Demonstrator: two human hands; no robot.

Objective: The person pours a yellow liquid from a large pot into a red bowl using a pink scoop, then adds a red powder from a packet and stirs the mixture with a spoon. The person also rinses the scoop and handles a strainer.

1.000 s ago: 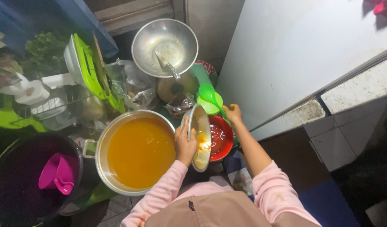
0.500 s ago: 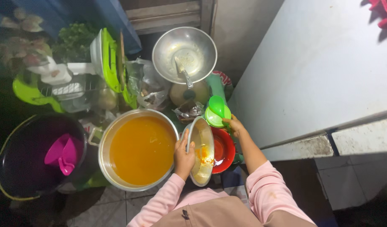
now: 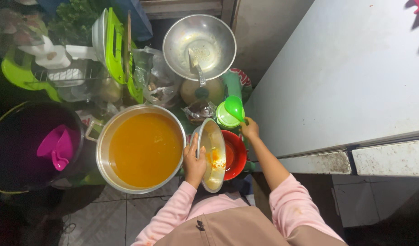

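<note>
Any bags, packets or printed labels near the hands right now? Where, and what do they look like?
Clear plastic bag: crumpled, behind the big pot of orange liquid, beside the green rack.
Small tied clear bag: dark contents, just behind the tilted metal bowl the left hand holds.
No screens or signs.

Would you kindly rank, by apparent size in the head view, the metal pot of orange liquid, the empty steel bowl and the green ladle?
1. Metal pot of orange liquid
2. Empty steel bowl
3. Green ladle, held by the right hand
</note>
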